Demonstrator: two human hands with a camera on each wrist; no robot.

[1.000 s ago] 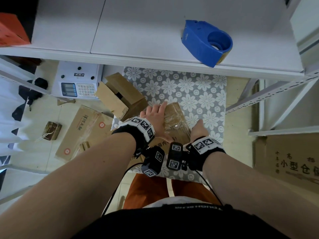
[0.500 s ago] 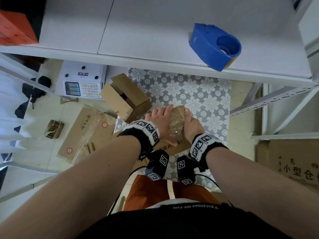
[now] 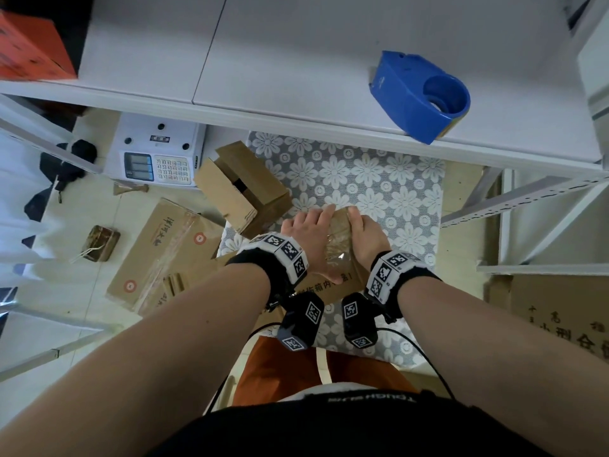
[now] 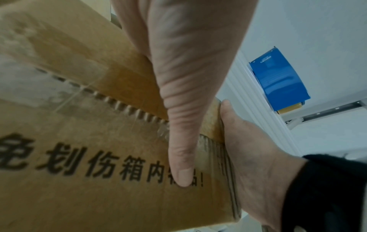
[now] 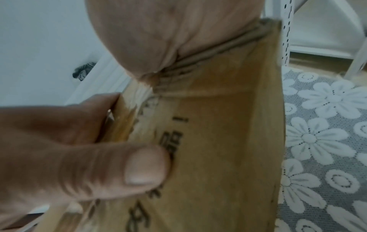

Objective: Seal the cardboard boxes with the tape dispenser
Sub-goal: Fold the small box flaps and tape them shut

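A small cardboard box (image 3: 337, 240) with clear tape along its top and black print on its near face sits between my hands over the flowered cloth (image 3: 379, 192). My left hand (image 3: 308, 235) grips its left top edge, fingers over the top, with the thumb (image 4: 180, 157) pressed on the printed face (image 4: 89, 157). My right hand (image 3: 365, 237) clasps the right side, its palm (image 5: 168, 31) against the box's edge (image 5: 218, 157). The blue tape dispenser (image 3: 418, 94) lies untouched on the white shelf (image 3: 263, 61) above, and it also shows in the left wrist view (image 4: 278, 84).
An open cardboard box (image 3: 244, 189) lies on its side left of the cloth. A white scale (image 3: 155, 153) and flattened cartons (image 3: 164, 252) are on the floor to the left. An orange box (image 3: 26, 51) stands on the shelf's far left. A printed carton (image 3: 560, 311) and shelf struts are at right.
My right hand has moved from the box's near end up onto its right side. Both hands have closed in on the box.
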